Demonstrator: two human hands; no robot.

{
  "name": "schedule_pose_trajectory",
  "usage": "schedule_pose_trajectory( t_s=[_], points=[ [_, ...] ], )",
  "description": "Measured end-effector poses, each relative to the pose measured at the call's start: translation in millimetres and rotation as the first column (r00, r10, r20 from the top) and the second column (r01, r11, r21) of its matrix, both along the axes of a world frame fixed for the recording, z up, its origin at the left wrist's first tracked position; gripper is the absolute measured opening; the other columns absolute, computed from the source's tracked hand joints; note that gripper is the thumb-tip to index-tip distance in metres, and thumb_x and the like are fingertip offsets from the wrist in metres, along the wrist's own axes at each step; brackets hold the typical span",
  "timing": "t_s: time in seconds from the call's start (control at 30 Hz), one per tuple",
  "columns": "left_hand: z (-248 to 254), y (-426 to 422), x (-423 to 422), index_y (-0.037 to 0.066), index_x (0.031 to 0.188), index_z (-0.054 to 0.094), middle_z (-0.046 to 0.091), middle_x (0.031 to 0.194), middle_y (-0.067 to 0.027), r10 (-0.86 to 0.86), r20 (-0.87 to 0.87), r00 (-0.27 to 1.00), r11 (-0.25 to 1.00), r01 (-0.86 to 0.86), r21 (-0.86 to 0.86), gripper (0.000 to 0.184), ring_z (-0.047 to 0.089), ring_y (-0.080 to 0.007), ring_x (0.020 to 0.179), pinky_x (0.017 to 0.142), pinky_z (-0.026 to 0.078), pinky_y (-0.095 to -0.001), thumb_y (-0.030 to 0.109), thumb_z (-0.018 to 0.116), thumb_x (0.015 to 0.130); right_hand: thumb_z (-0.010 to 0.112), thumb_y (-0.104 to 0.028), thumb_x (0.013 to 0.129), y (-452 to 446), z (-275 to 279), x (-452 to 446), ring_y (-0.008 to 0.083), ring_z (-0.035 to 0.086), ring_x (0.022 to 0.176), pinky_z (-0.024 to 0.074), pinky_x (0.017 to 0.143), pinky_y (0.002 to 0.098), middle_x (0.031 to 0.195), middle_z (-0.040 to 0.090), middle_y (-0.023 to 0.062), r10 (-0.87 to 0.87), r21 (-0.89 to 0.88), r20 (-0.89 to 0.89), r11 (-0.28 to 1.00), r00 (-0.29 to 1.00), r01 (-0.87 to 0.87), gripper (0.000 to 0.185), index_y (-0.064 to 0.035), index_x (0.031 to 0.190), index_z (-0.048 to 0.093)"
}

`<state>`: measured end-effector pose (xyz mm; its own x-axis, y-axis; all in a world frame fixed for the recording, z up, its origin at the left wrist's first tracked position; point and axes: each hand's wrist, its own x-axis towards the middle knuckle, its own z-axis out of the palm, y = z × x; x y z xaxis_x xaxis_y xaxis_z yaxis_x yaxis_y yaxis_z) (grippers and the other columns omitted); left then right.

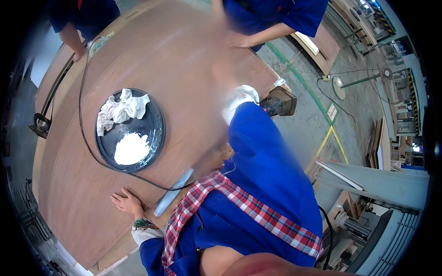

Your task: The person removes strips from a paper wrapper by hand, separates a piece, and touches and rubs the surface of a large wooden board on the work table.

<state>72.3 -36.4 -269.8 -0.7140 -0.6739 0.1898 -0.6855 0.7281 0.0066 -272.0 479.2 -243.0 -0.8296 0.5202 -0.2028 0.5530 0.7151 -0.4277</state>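
Note:
My left hand (126,202) lies flat on a large brown wooden panel (179,124), fingers spread, with nothing in it. My right hand (224,73) reaches forward over the far part of the panel; a blur smears its fingers, so what it holds, if anything, cannot be made out. Between my hands and the far left sits a round black tray (159,138). Crumpled white cloths (124,106) rest in its far part, and white powder or paste (132,148) in its near part. A long pale blue object (174,192) lies right of my left hand.
A black cable (82,110) crosses the panel past the tray. One co-worker's hand (239,40) rests at the panel's far edge, another's hand (79,53) at far left. A clamp-like fixture (281,100) stands at the right edge, a fan (386,73) beyond.

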Motion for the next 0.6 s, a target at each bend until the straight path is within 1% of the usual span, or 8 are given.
schedule_pose_trajectory(
  t_s=[0.23,0.33,0.4,0.47,0.5,0.53,0.57,0.6],
  points=[
    [3,1,1,-0.003,0.129,0.038,0.029,0.14,-0.0183,-0.025,-0.003,1.0,0.999,0.025,-0.022,0.066,0.027,-0.0314,0.129,0.105,0.019,-0.0434,0.05,0.037,0.089,0.051,-0.024,0.084,0,20,6,0.032,0.06,0.095,0.0452,0.083,0.0429,0.105,0.06,0.0186,0.021,-0.007,-0.009,1.0,1.0,-0.022,0.081,-0.018,0.142,-0.005],
    [11,5,-1,-0.003,0.129,0.037,0.028,0.14,-0.0188,-0.022,0.023,0.999,1.0,0.022,0.013,0.063,0.026,-0.0313,0.129,0.105,0.018,-0.0434,0.046,0.038,0.09,0.05,-0.022,0.083,3,1,-1,0.0341,0.06,0.094,0.0442,0.084,0.0445,0.103,0.06,0.0206,0.004,0.042,-0.01,0.999,1.0,-0.004,0.079,-0.0179,0.142,-0.004],
    [10,10,1,-0.004,0.129,0.037,0.027,0.14,-0.019,-0.035,0.027,0.999,0.999,0.034,0.042,0.062,0.025,-0.0313,0.13,0.106,0.017,-0.0436,0.044,0.04,0.089,0.048,-0.018,0.082,10,-15,-4,0.0375,0.06,0.09,0.0448,0.081,0.0469,0.097,0.061,0.0234,0.018,-0.003,-0.084,1.0,0.996,-0.019,0.076,-0.0168,0.142,0.0],
    [2,5,-2,-0.004,0.129,0.037,0.028,0.14,-0.0191,-0.017,-0.041,0.999,0.999,0.018,0.033,0.061,0.025,-0.0313,0.13,0.106,0.017,-0.0437,0.043,0.041,0.089,0.046,-0.015,0.08,-7,10,21,0.0404,0.06,0.085,0.0455,0.076,0.049,0.092,0.061,0.0254,0.049,-0.018,-0.189,0.998,0.981,-0.054,0.074,-0.0148,0.142,0.004],
    [-2,0,-5,-0.004,0.128,0.037,0.028,0.14,-0.019,-0.01,-0.085,0.996,1.0,0.011,0.021,0.061,0.024,-0.0311,0.13,0.106,0.017,-0.0438,0.042,0.042,0.089,0.047,-0.015,0.079,-14,7,24,0.0408,0.06,0.082,0.0463,0.071,0.0492,0.09,0.061,0.026,0.074,-0.075,-0.309,0.992,0.948,-0.102,0.074,-0.0131,0.141,0.006],
    [-7,-1,-3,-0.004,0.128,0.037,0.028,0.14,-0.0188,-0.009,-0.119,0.993,1.0,0.011,0.015,0.061,0.024,-0.0309,0.13,0.106,0.017,-0.0438,0.041,0.043,0.088,0.048,-0.018,0.081,-20,11,37,0.0405,0.06,0.081,0.0462,0.071,0.0496,0.089,0.061,0.0262,0.105,-0.129,-0.301,0.98,0.948,-0.149,0.075,-0.0122,0.141,0.004],
    [-12,1,0,-0.004,0.128,0.038,0.028,0.14,-0.0187,-0.02,-0.135,0.991,1.0,0.023,0.018,0.061,0.024,-0.0307,0.13,0.106,0.017,-0.0439,0.041,0.044,0.088,0.048,-0.018,0.083,-34,9,49,0.0401,0.059,0.084,0.0456,0.075,0.0477,0.096,0.059,0.0273,0.147,-0.032,-0.247,0.987,0.958,-0.16,0.071,-0.0103,0.141,0.008],
    [-13,2,0,-0.005,0.127,0.038,0.028,0.139,-0.019,-0.011,-0.162,0.987,1.0,0.015,0.021,0.061,0.025,-0.0307,0.13,0.106,0.017,-0.0442,0.039,0.047,0.087,0.049,-0.016,0.082,-48,11,64,0.039,0.06,0.078,0.0459,0.071,0.048,0.087,0.06,0.0258,0.205,0.01,-0.268,0.978,0.941,-0.21,0.071,-0.0081,0.141,0.01]
  ],
)
